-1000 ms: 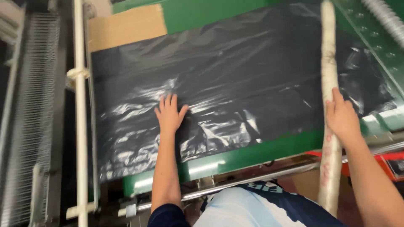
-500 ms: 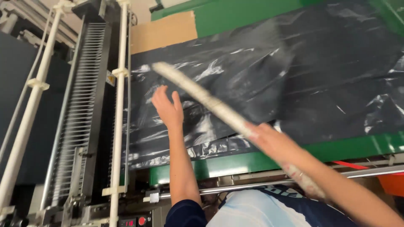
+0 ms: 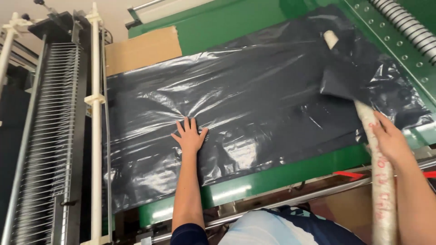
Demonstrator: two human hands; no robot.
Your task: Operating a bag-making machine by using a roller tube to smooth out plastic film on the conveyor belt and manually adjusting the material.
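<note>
**Flat hand on the black plastic, tube gripped at the right edge**

The left hand lies palm down on the black plastic sheet, its fingers spread and pressing the film flat; wrinkles fan out from the fingertips. The sheet stretches away on every side of those fingers across the green table.

The right hand is wrapped around a long white tube, fingers curled over it. Beyond the right fingers, a fold of the sheet drapes over the tube, whose far end pokes out past it. A brown cardboard piece lies past the left fingers, and a white metal rack stands to their left.
</note>
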